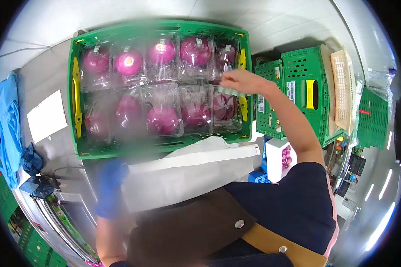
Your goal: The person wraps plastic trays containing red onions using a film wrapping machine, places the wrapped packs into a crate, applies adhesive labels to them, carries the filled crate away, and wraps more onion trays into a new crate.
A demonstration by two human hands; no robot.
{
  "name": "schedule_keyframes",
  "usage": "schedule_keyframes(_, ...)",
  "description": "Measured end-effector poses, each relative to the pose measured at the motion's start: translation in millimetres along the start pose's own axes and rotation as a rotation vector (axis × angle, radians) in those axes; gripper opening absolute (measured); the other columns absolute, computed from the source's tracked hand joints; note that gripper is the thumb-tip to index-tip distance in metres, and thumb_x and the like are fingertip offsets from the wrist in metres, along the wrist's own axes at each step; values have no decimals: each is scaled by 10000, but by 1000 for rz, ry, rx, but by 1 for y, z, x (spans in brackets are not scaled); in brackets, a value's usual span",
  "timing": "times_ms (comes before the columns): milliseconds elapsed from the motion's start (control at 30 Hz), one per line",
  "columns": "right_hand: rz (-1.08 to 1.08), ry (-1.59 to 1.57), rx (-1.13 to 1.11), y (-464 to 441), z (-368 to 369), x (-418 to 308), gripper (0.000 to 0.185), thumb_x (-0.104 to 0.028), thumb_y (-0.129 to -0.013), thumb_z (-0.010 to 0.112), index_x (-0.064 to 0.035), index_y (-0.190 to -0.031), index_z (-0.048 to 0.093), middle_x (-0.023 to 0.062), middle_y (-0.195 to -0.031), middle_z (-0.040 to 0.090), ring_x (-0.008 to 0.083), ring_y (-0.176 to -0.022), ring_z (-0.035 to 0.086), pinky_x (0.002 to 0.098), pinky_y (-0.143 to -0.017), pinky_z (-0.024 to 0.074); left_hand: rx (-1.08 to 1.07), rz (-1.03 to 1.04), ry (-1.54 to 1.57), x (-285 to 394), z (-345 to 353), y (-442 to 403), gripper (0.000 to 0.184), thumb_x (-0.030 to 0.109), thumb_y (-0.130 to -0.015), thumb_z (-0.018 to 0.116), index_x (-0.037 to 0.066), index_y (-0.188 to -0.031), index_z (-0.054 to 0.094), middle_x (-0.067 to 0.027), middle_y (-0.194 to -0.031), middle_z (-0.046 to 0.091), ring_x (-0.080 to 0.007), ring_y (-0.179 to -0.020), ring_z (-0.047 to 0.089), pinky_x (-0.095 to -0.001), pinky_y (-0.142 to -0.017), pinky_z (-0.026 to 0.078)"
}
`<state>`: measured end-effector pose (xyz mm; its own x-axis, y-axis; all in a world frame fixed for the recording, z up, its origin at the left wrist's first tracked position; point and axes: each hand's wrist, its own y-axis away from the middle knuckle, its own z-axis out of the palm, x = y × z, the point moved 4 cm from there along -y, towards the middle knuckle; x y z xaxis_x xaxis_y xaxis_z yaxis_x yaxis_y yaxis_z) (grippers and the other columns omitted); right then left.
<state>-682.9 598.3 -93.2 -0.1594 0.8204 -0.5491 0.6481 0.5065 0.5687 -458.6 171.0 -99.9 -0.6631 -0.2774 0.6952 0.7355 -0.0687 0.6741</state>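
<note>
A green crate [160, 151] holds two rows of clear plastic packs with red onions [162, 120] in them. Small pale labels [198, 41] show on packs in the far row. Over the crate's right end is my bare right hand [240, 82], its fingers closed on a pale green-and-white strip, perhaps of labels [229, 91]. It hovers near or touches the packs at that end; which, I cannot tell. My left hand [110, 180], in a blue glove, is beside the crate's near edge at the left. Motion smears its fingers, and a grey blur covers part of the left packs.
White paper [187, 173] lies along the crate's near side. To the right stand green crates [300, 84] with a cream basket [341, 89]. A white box of small red onions [286, 158] sits below them. Blue cloth [8, 124] and a white sheet [47, 116] are at left.
</note>
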Motion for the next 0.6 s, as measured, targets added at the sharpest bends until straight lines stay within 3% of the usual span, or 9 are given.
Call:
schedule_keyframes(133,76,-62,-308,-11,34,45,374,-387,-853,619,-13,-857,597,151,-811,623,255,-741,605,371,-676,474,43,33,-146,24,33,9,221,221,-811,690,30,-891,614,9,-783,585,-84,-709,521,-229,-675,412)
schedule_keyframes(233,221,428,-313,-20,39,46,410,-430,-819,653,-23,-854,623,162,-845,645,312,-792,625,390,-680,485,70,23,-153,31,36,13,232,226,-804,696,30,-896,615,7,-792,589,-86,-720,525,-229,-682,415)
schedule_keyframes(267,243,692,-172,-20,32,40,410,-443,-800,669,-39,-864,648,165,-860,656,340,-828,626,407,-694,492,87,15,-114,27,33,14,236,226,-799,700,30,-898,615,6,-796,591,-86,-725,527,-229,-685,416)
schedule_keyframes(367,116,460,58,-21,9,-15,393,-425,-783,691,-42,-854,649,154,-862,663,324,-828,634,410,-711,498,117,-10,-73,25,29,17,241,219,-784,711,32,-900,615,4,-800,595,-89,-732,532,-229,-691,418)
schedule_keyframes(400,14,225,9,-35,22,-9,382,-411,-756,717,-51,-860,642,144,-849,669,318,-814,647,423,-699,502,125,-16,-69,26,29,19,241,216,-780,715,33,-901,615,4,-800,596,-90,-733,534,-229,-692,419)
schedule_keyframes(500,-169,-5,-166,-65,62,-25,373,-377,-773,713,-41,-862,578,134,-761,642,341,-757,632,437,-644,475,173,-23,-12,35,41,26,227,194,-776,714,34,-904,615,2,-796,596,-95,-728,541,-232,-697,425)
schedule_keyframes(600,-74,667,54,-81,65,-38,370,-348,-768,724,-50,-909,558,129,-764,644,339,-774,637,428,-646,480,123,-24,-27,29,27,31,218,185,-780,709,33,-904,614,-3,-800,601,-101,-728,548,-237,-699,433)
